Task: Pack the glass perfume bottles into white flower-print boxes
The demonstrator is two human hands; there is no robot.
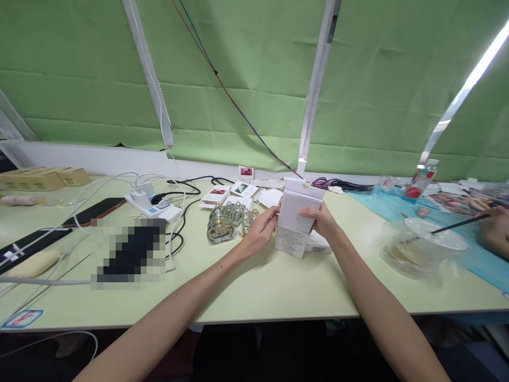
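Both of my hands grip a tall white carton (296, 220) that stands tilted on the pale green table (258, 286). My left hand (260, 231) pinches its left edge, fingers curled. My right hand (320, 220) wraps round its right side near the top. A second small white box (318, 245) lies behind the carton's base. Just left of my left hand stand several glass perfume bottles (225, 223).
Small printed cards and boxes (238, 192) lie behind the bottles. A white power strip (153, 208) with cables, phones (95, 211) and a blurred patch sit at left. At right, another person's hand (495, 231) holds a black stick over a clear plastic lid (435, 236) on blue sheeting.
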